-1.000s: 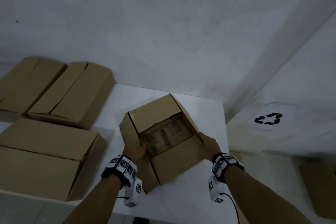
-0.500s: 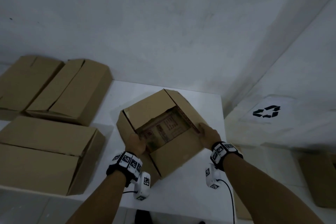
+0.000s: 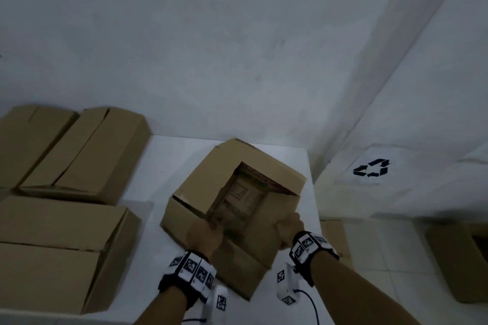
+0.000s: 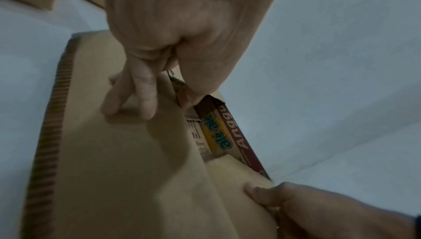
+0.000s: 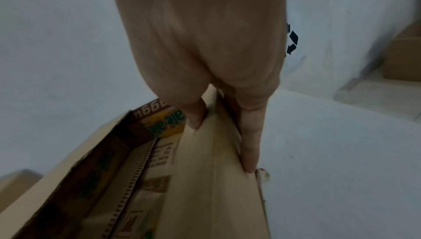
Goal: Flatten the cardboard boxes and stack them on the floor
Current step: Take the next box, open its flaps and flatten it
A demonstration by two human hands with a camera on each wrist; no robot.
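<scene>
A brown cardboard box point(image 3: 232, 174) sits skewed on the white table point(image 3: 163, 155), its top open and printed inner panels point(image 3: 243, 192) showing. My left hand point(image 3: 207, 232) grips the near left flap edge, fingers on the outer face point(image 4: 136, 98) and thumb inside. My right hand point(image 3: 289, 227) pinches the near right flap edge, thumb point(image 5: 196, 115) on the inner side and fingers point(image 5: 250, 134) down the outer side. The same box fills both wrist views point(image 4: 118, 162) point(image 5: 205, 189).
Three more closed cardboard boxes stand on the left of the table point(image 3: 52, 250) point(image 3: 87, 153) point(image 3: 26, 140). A recycling symbol point(image 3: 372, 167) marks a white surface at the right. Cardboard lies on the floor at right point(image 3: 459, 258) and beside the table point(image 3: 334, 237).
The box has turned and collapsed into a more skewed shape. Both hands slid along with its near edges, and the head view shifted slightly.
</scene>
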